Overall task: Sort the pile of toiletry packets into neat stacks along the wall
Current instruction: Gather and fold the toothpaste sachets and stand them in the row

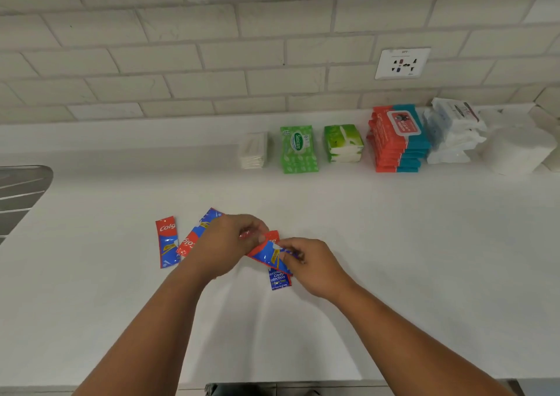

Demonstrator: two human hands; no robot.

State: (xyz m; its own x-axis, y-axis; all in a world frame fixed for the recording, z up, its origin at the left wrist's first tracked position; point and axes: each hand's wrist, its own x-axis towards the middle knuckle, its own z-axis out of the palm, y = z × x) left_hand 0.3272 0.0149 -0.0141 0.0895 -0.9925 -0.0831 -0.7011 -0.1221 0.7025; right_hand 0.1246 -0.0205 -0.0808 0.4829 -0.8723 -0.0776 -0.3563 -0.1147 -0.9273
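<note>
Two hands share one toothpaste sachet (266, 254) above the middle of the white counter (394, 259). The left hand (230, 241) has its fingers curled and pinches the sachet's red end with its thumb. The right hand (312, 265) pinches the blue end between thumb and curled fingers. A second sachet (280, 282) shows just beneath it, with its blue printed end sticking out; I cannot tell whether a finger holds it too.

To the left, a third sachet (166, 241) lies flat on the counter. A fourth sachet (191, 241) beside it is partly covered by the left hand.

Well apart, along the tiled wall (181, 47), stacks stand in a row:
- white packets (253, 150)
- a green wipes pack (298, 150)
- a green tissue stack (344, 144)
- a red-and-teal wipes stack (397, 144)
- a white pack stack (451, 135)
- white folded items (515, 150), too pale to identify

A wall socket (403, 63) sits above the stacks. A metal drainboard (21, 195) shows at the left edge.
</note>
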